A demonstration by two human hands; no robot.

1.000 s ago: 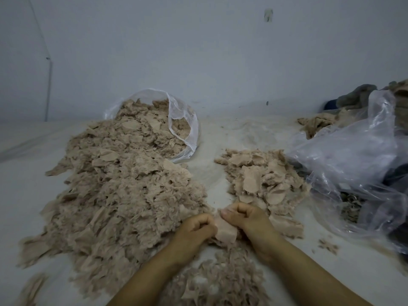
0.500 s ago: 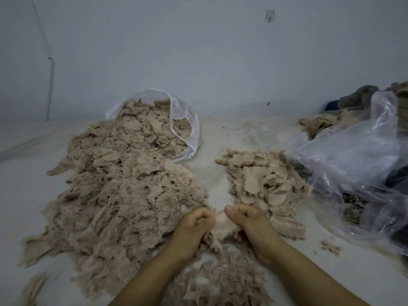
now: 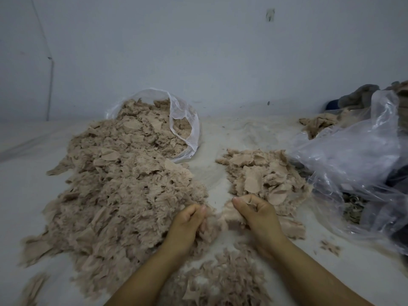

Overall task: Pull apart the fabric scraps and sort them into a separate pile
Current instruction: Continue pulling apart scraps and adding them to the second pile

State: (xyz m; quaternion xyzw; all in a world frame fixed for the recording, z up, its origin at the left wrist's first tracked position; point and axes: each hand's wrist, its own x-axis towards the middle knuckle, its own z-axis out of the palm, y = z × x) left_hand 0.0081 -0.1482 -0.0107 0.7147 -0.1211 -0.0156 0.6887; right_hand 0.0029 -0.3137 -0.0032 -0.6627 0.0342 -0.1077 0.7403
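Gripping opposite ends of one blurred scrap (image 3: pixel 223 218), the left hand (image 3: pixel 187 226) and right hand (image 3: pixel 257 214), fingers apparently curled tight, are tearing it just near-side of the sorted pile (image 3: pixel 262 175), keeping drops short.

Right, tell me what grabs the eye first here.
The big pile of beige fabric scraps spilling from a clear bag on the left dominates. At the near centre, the left hand and right hand each grip a scrap between them. A smaller pile lies right of centre, beside crumpled plastic.
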